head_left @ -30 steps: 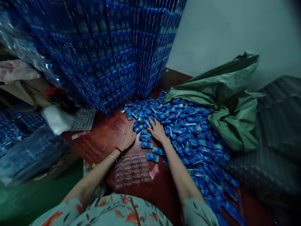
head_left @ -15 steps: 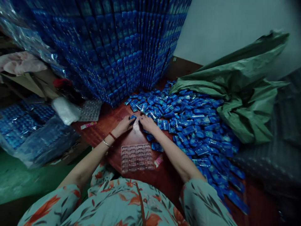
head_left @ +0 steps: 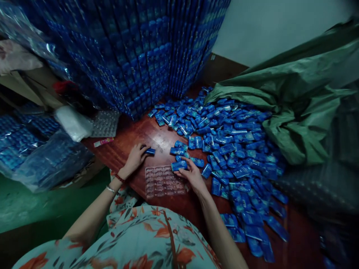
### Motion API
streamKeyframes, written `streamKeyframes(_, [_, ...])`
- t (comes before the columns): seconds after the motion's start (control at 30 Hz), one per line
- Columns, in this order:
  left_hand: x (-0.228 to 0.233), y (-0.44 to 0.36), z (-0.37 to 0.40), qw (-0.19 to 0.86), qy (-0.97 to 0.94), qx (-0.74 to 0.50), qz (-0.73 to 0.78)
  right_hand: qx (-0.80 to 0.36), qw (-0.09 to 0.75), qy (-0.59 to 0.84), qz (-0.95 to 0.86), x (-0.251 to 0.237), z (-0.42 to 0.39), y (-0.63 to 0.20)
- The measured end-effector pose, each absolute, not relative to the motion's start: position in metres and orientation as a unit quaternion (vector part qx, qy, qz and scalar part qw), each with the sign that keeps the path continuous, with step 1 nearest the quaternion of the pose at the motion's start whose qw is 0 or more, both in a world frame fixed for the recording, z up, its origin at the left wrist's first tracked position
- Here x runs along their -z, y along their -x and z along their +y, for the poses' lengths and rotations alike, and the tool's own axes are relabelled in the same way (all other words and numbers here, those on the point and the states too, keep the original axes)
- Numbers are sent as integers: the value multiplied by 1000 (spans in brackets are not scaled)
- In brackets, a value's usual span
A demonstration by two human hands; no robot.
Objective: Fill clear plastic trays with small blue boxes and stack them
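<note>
My left hand point(head_left: 136, 156) is closed around a small blue packet point(head_left: 150, 151), whose end sticks out past the fingertips over the red-brown table. In my right hand point(head_left: 193, 173) another blue packet point(head_left: 178, 165) is pinched between thumb and fingers, above the right corner of a clear plastic tray. That tray point(head_left: 159, 183) has rows of moulded hollows and lies close to my body. Just beyond my right hand, several loose blue packets point(head_left: 177, 151) rest on the table, at the near edge of a large heap point(head_left: 232, 138).
A tall stack of blue packs point(head_left: 146, 59) rises behind the table. Green sheeting point(head_left: 294, 112) lies over the heap's right side. At the left are another clear tray point(head_left: 105, 123), a pink-and-white strip point(head_left: 103, 142), a white plastic bag point(head_left: 73, 123) and wrapped blue packs point(head_left: 50, 160).
My hands have moved apart: the right came back toward the tray with a blue packet, the left shifted left and nearer. Some packets now lie closer to the tray, and the view has shifted slightly.
</note>
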State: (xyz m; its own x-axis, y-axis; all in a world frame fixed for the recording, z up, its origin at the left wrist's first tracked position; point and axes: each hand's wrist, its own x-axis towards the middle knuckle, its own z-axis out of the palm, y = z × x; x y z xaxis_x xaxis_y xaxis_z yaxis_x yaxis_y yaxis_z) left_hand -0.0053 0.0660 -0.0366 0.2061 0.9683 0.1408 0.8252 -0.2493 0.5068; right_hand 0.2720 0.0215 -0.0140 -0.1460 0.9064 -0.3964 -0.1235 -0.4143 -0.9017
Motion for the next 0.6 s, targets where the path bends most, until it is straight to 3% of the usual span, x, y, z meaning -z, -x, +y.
streamKeyframes(0.1, [26,-4,71,184,-751,-212,598,-575,375,573,-448,12,13,-270])
streamKeyframes(0.27, [-5,-10,45,280,-713,-284,577,-339,305,573,-681,9,10,-271])
streamKeyframes(0.47, [-7,-22,-3,377,-638,-316,593,-243,182,521,-798,-4,16,-262])
streamKeyframes(0.6, [9,-24,-8,382,-637,-316,590,-188,124,548,-806,-20,30,-260])
